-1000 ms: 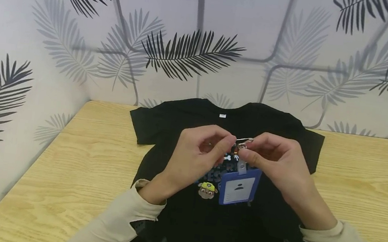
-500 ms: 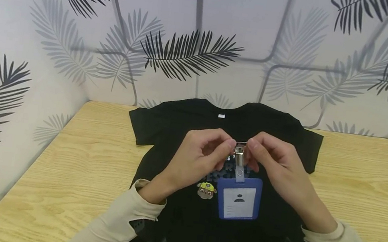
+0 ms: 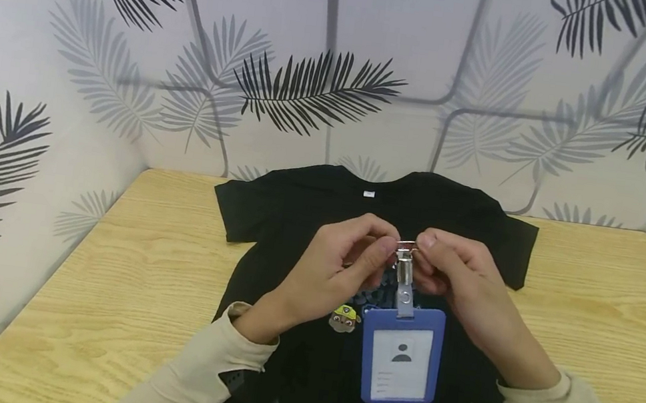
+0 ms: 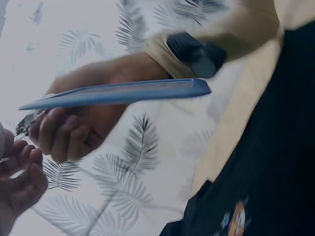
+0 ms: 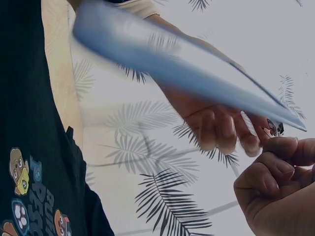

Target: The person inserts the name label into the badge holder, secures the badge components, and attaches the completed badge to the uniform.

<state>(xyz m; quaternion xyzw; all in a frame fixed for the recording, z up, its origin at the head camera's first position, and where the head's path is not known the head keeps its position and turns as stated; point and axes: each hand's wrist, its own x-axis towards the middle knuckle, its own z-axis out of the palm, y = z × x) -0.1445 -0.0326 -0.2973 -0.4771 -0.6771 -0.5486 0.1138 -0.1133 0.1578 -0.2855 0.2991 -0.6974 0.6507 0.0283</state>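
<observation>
A blue ID badge (image 3: 401,366) hangs upright between my hands, its white card facing me. It hangs by a clear strap from a metal clip (image 3: 405,269) with a thin safety pin (image 3: 407,243) across the top. My left hand (image 3: 329,269) pinches the pin's left end between thumb and fingers. At the other end, my right hand (image 3: 467,283) pinches it the same way. Behind lies a black T-shirt (image 3: 310,207), its print partly hidden. Both wrist views show the badge edge-on, and whether the pin is unfastened cannot be told.
The T-shirt lies flat on a light wooden table (image 3: 128,258), collar toward the back. A cartoon dog face (image 3: 344,319) shows on its front. Beyond the table's far edge stands a pale wall (image 3: 380,34) with leaf patterns.
The badge has swung from a tilted position to hanging straight, and it now sits lower and nearer. Pin and clip have turned to face me. My hands keep their pinch and have shifted slightly.
</observation>
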